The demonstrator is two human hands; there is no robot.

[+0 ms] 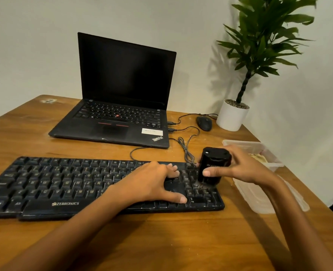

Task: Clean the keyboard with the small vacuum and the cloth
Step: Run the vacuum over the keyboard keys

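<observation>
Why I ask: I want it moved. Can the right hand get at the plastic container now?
Probably yes: the plastic container lies beside the right hand, nothing between, but that hand grips the small vacuum.

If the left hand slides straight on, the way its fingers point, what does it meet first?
The left hand would most likely meet the small vacuum, which the right hand holds upright on the keyboard; depth is unclear.

The small vacuum (214,165) was gripped base-down by the R hand (244,165) on the keyboard (64,184), numpad end. The L hand (148,184) was laid flat on keys beside it, fingers spread.
</observation>
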